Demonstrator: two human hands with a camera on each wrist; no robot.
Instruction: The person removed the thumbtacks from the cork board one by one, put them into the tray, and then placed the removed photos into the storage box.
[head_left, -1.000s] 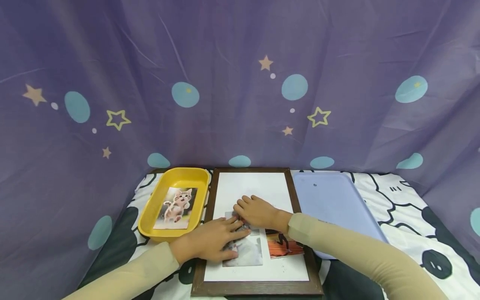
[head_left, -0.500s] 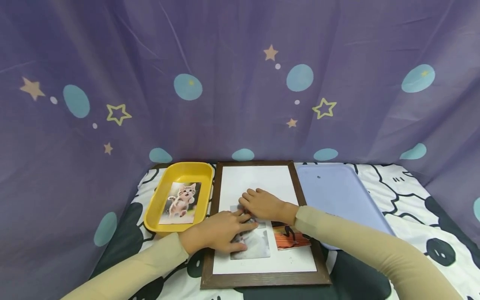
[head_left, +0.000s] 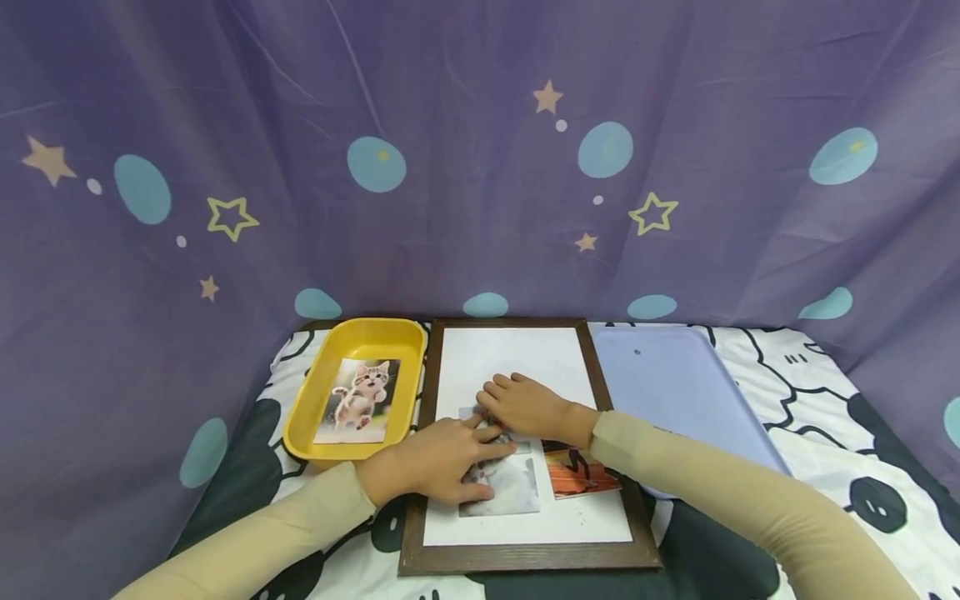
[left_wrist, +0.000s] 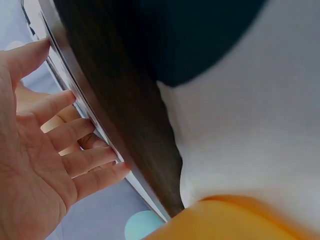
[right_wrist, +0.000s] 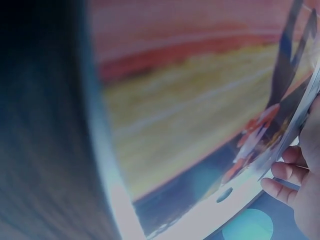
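Head view: left hand (head_left: pixel 442 462) is resting with loose, unclenched fingers over the pale photo (head_left: pixel 513 493), which is lying on the board (head_left: pixel 517 354) inside the frame (head_left: pixel 528 557); right hand (head_left: pixel 531 408) is touching the upper photo (head_left: pixel 523 447), fingers bent, whether pinching I cannot tell; orange photo (head_left: pixel 573 479) is lying beside the pale one; left wrist view: left hand is extending relaxed fingers by the frame; right wrist view: right hand is showing near the orange photo.

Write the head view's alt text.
A left hand rests on a pale photo, a right hand close beyond it, over a brown-framed white board bearing an orange photo. Left, a yellow tray holds a kitten photo; right lies a lavender tray.
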